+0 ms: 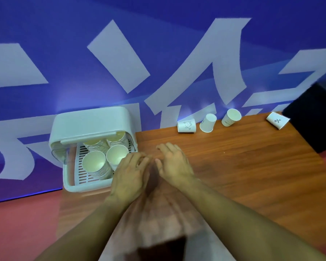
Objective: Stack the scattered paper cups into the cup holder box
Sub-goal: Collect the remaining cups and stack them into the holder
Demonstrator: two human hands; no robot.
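Between pickups, judging by left hand (129, 178) and right hand (174, 164) empty beside box (90, 119) at table (252, 166) far-left corner, fingers (167, 147) loose, seemingly slightly apart through blur; next, reaching right to four cups (208, 123) along far edge

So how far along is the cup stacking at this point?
Done: four stacks of cups sit inside the open cup holder box. In hand: nothing; the left hand and right hand are empty, fingers relaxed, beside the box. Left: four loose ones along the far edge of the table: the bear-print cup, plain cup, logo cup and percent-mark cup.
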